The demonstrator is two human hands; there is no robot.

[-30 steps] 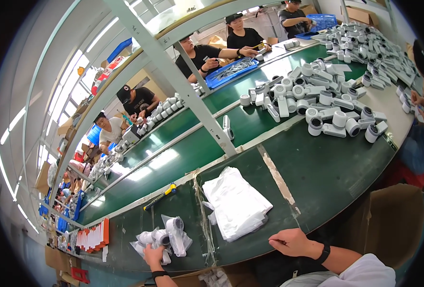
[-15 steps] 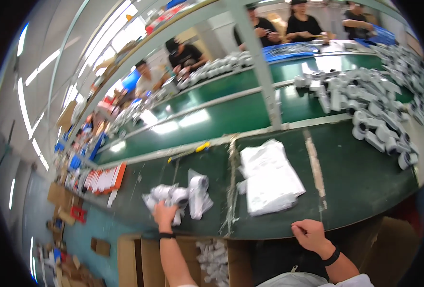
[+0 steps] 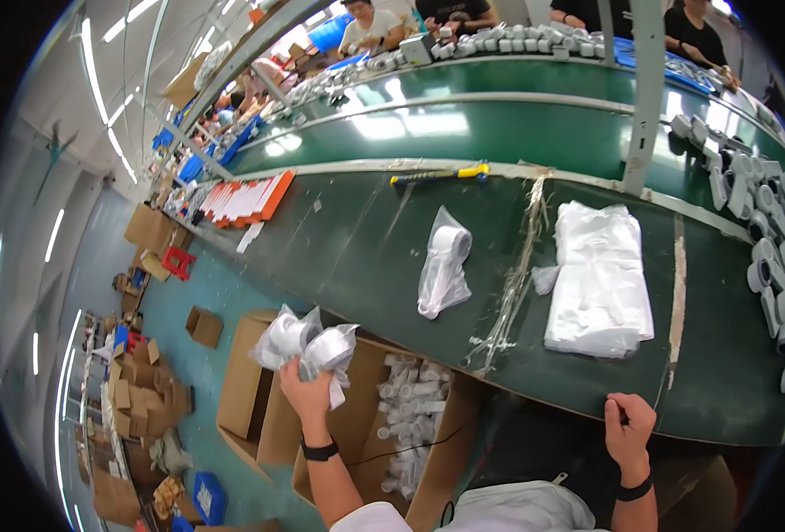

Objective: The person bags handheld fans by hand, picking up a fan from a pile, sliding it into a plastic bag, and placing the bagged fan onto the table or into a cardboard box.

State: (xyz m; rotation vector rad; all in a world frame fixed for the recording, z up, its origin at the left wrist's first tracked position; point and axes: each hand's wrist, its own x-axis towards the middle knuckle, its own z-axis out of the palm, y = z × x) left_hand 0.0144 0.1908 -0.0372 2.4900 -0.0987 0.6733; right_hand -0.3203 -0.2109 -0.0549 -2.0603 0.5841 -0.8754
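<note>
My left hand (image 3: 306, 390) grips a bunch of white plastic fittings in clear bags (image 3: 304, 337), round-ended pieces with handles. It is lifted over the flaps of an open cardboard box (image 3: 370, 377) beside the bench. Inside that box lie several more white fittings (image 3: 413, 412). One bagged white fitting (image 3: 445, 266) rests alone on the dark green bench. At the bench's front edge, my right hand (image 3: 630, 424) is curled into a fist, with nothing showing in it. Beyond it lies a stack of clear plastic bags (image 3: 598, 288).
A yellow-and-black tool (image 3: 441, 175) lies along the bench's back rail. A metal post (image 3: 645, 97) rises behind the bags. Loose white fittings (image 3: 778, 293) are heaped at the right. An orange tray (image 3: 274, 197) sits at the far left end. Several people work across the green conveyor (image 3: 499, 133).
My left hand has lifted the bagged fittings off the bench and carried them left over the box. One bagged fitting stays behind. The view has turned; my right hand remains curled near the bench edge.
</note>
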